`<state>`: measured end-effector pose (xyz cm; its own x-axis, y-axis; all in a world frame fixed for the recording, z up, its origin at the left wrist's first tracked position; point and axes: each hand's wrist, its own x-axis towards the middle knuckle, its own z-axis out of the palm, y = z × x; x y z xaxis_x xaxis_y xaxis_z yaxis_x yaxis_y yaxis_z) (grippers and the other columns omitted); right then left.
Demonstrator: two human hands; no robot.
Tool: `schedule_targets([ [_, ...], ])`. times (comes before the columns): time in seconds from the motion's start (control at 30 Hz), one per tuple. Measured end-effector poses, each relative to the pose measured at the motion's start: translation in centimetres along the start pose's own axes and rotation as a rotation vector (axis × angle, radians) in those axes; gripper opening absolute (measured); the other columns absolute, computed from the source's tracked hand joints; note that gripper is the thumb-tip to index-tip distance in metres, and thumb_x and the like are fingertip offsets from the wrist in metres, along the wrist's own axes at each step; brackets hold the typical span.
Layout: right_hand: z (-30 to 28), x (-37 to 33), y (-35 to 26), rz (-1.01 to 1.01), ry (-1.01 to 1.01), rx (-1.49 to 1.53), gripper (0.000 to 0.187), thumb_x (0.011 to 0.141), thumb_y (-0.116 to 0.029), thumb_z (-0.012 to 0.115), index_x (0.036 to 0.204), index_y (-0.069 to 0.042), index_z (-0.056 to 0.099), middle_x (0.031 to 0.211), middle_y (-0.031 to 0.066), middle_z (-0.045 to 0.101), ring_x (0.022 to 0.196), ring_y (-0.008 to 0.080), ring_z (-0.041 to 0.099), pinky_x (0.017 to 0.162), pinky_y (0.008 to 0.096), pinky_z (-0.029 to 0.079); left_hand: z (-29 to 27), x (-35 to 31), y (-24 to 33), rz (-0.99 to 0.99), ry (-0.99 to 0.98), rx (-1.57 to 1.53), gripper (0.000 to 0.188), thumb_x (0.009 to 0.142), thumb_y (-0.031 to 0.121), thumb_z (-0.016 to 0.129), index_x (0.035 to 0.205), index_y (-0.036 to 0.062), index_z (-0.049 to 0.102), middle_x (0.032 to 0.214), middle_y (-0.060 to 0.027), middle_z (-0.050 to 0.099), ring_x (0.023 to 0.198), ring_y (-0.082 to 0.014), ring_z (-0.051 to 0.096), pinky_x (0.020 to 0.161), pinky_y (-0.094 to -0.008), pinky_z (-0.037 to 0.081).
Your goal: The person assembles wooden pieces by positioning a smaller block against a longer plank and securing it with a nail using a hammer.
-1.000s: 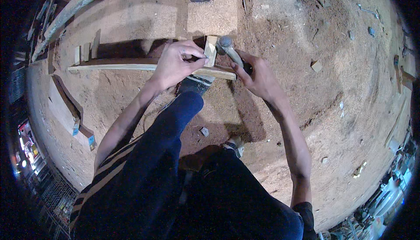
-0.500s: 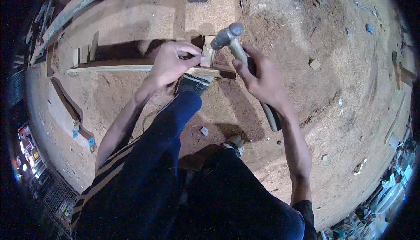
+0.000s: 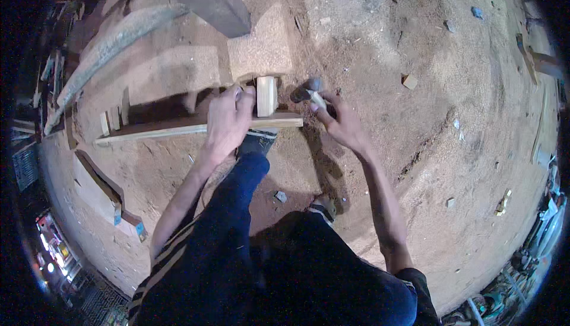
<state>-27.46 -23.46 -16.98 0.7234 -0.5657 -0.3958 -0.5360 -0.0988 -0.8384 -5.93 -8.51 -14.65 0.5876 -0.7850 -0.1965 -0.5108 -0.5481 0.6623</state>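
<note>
Block (image 3: 266,97), long axis square to plank (image 3: 279,123).
Left hand (image 3: 228,118) nearer, curled at block's left, hold unclear; right hand (image 3: 344,125), at block's right, grips hammer (image 3: 317,97).

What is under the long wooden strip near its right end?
The left foot shows at the near edge of the strip and seems to reach beneath it. What lies directly under is covered; the left hand hides part of the strip.
</note>
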Motion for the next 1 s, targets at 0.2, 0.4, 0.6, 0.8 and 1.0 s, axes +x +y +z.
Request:
schedule_targets([
  [0.2,2.0,-1.3,2.2,0.051,0.214,0.205,0.045,0.098,-0.035,0.061,0.126,0.000,0.062,0.101,0.0236,0.071,0.093,0.0334,0.069,0.084,0.0430,0.052,-0.2,2.1,5.2,-0.023,-0.047,0.411,0.051,0.079,0.037,0.076,0.099,-0.0080,0.063,0.082,-0.0246,0.072,0.079,-0.0414,0.073,0.074,-0.0481,0.058],
  [0.4,1.5,-3.9,3.7,0.290,0.261,0.173,0.053,0.098,-0.039,0.065,0.134,-0.001,0.058,0.111,0.0189,0.069,0.102,0.0248,0.065,0.093,0.0387,0.050,2.3,2.8,5.5,-0.035,-0.012,0.545,0.057,0.079,0.030,0.078,0.110,-0.0130,0.057,0.081,-0.0280,0.071,0.081,-0.0415,0.073,0.074,-0.0480,0.059],
  [0.6,1.1,-6.5,5.6,0.274,0.361,0.143,0.045,0.096,-0.036,0.065,0.123,0.000,0.063,0.089,0.0148,0.066,0.084,0.0215,0.063,0.078,0.0385,0.050,3.2,2.7,5.9,0.000,0.019,0.578,0.052,0.079,0.023,0.076,0.109,-0.0119,0.052,0.081,-0.0272,0.070,0.081,-0.0413,0.073,0.073,-0.0481,0.059],
  [0.8,1.5,-7.8,6.5,0.265,0.413,0.109,0.041,0.096,-0.033,0.066,0.118,0.001,0.063,0.080,0.0124,0.062,0.075,0.0190,0.058,0.070,0.0385,0.048,3.9,3.2,4.0,0.039,0.044,0.635,0.058,0.078,0.026,0.077,0.113,-0.0104,0.050,0.084,-0.0285,0.070,0.083,-0.0429,0.072,0.075,-0.0500,0.058],
  [1.0,1.9,-8.1,6.9,0.243,0.418,0.212,0.042,0.096,-0.032,0.066,0.120,0.001,0.062,0.087,0.0118,0.066,0.078,0.0187,0.059,0.072,0.0384,0.049,2.8,1.9,5.3,-0.023,0.051,0.581,0.062,0.080,0.035,0.079,0.113,-0.0104,0.051,0.085,-0.0283,0.071,0.084,-0.0437,0.072,0.076,-0.0497,0.057],
])
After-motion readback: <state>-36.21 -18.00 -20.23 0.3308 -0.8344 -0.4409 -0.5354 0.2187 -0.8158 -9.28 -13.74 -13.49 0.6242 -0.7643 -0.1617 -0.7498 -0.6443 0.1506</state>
